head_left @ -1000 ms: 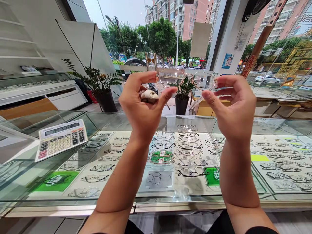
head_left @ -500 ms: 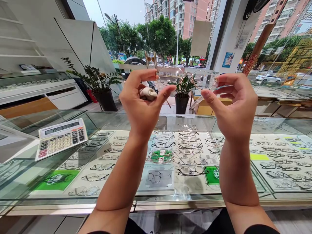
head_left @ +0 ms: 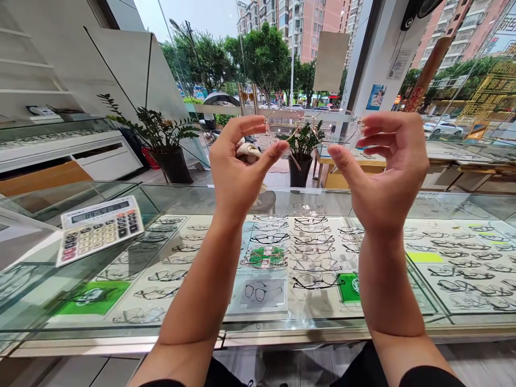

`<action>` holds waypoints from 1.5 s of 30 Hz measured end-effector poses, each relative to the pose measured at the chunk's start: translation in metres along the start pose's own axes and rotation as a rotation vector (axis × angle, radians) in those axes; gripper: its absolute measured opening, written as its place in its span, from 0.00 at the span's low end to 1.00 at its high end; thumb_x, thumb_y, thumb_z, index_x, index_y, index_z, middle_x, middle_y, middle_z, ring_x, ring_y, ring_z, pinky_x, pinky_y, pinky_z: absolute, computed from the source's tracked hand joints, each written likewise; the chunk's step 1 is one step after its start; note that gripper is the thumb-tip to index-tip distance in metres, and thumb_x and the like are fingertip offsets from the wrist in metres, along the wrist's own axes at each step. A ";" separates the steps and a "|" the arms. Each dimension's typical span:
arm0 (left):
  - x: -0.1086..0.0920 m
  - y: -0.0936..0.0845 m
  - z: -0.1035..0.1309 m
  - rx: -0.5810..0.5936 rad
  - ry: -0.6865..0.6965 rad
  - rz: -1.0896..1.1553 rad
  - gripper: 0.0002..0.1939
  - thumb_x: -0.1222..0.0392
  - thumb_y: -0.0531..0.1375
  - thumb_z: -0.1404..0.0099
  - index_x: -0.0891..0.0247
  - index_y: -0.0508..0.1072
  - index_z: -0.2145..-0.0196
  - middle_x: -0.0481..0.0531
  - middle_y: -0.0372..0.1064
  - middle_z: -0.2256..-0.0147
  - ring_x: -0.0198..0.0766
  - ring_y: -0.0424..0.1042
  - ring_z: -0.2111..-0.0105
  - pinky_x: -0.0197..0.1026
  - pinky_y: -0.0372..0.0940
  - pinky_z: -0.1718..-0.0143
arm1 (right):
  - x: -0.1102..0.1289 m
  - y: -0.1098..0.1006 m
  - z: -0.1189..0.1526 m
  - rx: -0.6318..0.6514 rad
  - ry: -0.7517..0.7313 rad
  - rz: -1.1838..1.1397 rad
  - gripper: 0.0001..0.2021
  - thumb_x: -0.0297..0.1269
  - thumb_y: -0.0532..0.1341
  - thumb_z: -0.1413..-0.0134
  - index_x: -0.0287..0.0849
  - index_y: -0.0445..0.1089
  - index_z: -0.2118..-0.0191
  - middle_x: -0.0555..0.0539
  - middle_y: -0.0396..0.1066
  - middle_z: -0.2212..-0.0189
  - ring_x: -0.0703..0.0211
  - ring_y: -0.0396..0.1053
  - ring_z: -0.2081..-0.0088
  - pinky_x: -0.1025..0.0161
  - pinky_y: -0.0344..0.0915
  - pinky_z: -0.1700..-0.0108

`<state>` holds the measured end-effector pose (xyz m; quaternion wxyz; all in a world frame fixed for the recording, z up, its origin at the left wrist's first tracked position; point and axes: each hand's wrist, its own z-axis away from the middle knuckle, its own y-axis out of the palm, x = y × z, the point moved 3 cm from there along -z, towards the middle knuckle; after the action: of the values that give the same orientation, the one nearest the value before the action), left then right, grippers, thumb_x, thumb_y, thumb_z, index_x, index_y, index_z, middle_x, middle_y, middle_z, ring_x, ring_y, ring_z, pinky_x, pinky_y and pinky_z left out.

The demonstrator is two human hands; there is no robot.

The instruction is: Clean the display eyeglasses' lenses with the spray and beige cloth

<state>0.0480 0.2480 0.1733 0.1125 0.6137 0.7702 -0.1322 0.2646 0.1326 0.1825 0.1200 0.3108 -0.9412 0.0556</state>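
Clear, thin-rimmed eyeglasses [head_left: 301, 124] are raised in front of me, above the glass counter. My left hand [head_left: 237, 174] grips one side between index finger and thumb. Tucked in that same palm under the curled fingers is a crumpled pale cloth [head_left: 249, 152]. At the other side of the glasses, the fingers of my right hand [head_left: 385, 172] pinch the edge, with the thumb standing apart below. The lenses are see-through, so their outlines blend into the street and plant behind.
A glass display counter [head_left: 258, 325] with several rows of eyeglass frames lies beneath my arms. On its left stands a calculator [head_left: 100, 228]. Potted plants [head_left: 173, 161] and a wooden table [head_left: 403, 161] are beyond, before a large window.
My left hand has shifted slightly right, bringing the hands a little closer together. The glasses have tilted, and their temples now show at a different angle.
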 end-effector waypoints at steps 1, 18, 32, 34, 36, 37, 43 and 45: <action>-0.001 0.000 0.000 -0.002 -0.023 0.018 0.30 0.24 0.68 0.37 0.44 0.78 0.48 0.51 0.83 0.51 0.54 0.80 0.48 0.50 0.72 0.68 | 0.000 0.001 0.000 0.000 -0.006 0.013 0.21 0.53 0.72 0.36 0.54 0.71 0.43 0.42 0.73 0.45 0.42 0.75 0.44 0.39 0.79 0.45; 0.014 0.004 -0.001 0.065 0.020 0.011 0.34 0.23 0.63 0.31 0.52 0.73 0.43 0.52 0.81 0.51 0.54 0.77 0.43 0.52 0.69 0.65 | 0.007 0.003 0.001 0.006 -0.011 -0.011 0.20 0.51 0.73 0.38 0.56 0.71 0.46 0.42 0.72 0.46 0.39 0.74 0.43 0.37 0.79 0.45; -0.023 -0.001 0.006 -0.231 0.119 -0.143 0.24 0.36 0.73 0.37 0.42 0.76 0.48 0.53 0.79 0.50 0.56 0.79 0.50 0.58 0.71 0.61 | -0.005 0.003 -0.002 0.093 0.039 0.003 0.18 0.47 0.73 0.36 0.57 0.72 0.45 0.44 0.76 0.45 0.44 0.76 0.46 0.42 0.80 0.48; -0.027 -0.002 0.006 -0.241 0.127 -0.151 0.23 0.37 0.74 0.37 0.42 0.76 0.48 0.54 0.79 0.51 0.56 0.79 0.51 0.58 0.70 0.61 | -0.006 0.003 -0.002 0.104 0.061 -0.023 0.18 0.47 0.73 0.36 0.57 0.72 0.45 0.45 0.77 0.45 0.45 0.77 0.46 0.43 0.80 0.48; -0.028 -0.003 0.007 -0.242 0.135 -0.159 0.22 0.38 0.74 0.36 0.42 0.76 0.48 0.54 0.78 0.51 0.57 0.78 0.51 0.58 0.70 0.62 | -0.006 0.003 -0.002 0.112 0.084 -0.039 0.17 0.47 0.72 0.36 0.57 0.72 0.45 0.46 0.78 0.45 0.46 0.78 0.47 0.43 0.80 0.48; -0.029 -0.003 0.007 -0.241 0.137 -0.169 0.22 0.38 0.74 0.36 0.42 0.76 0.48 0.54 0.78 0.51 0.57 0.78 0.52 0.57 0.70 0.62 | -0.006 0.004 -0.002 0.117 0.094 -0.043 0.17 0.48 0.72 0.36 0.57 0.72 0.45 0.46 0.78 0.45 0.46 0.78 0.48 0.43 0.80 0.48; -0.028 -0.004 0.008 -0.236 0.125 -0.241 0.25 0.35 0.73 0.36 0.42 0.74 0.46 0.54 0.77 0.49 0.56 0.78 0.52 0.57 0.71 0.62 | -0.007 0.005 0.000 0.134 0.116 -0.072 0.17 0.49 0.72 0.35 0.57 0.72 0.45 0.45 0.79 0.45 0.45 0.79 0.46 0.42 0.79 0.46; -0.027 -0.004 0.008 -0.243 0.120 -0.200 0.25 0.35 0.73 0.37 0.43 0.75 0.47 0.55 0.77 0.48 0.57 0.78 0.51 0.58 0.71 0.61 | -0.008 0.006 0.000 0.126 0.117 -0.093 0.17 0.50 0.73 0.37 0.57 0.73 0.46 0.45 0.79 0.46 0.44 0.79 0.47 0.42 0.79 0.47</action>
<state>0.0502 0.2192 0.1747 0.1259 0.5228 0.8430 -0.0117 0.2675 0.1419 0.1801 0.1575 0.3571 -0.9119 0.1272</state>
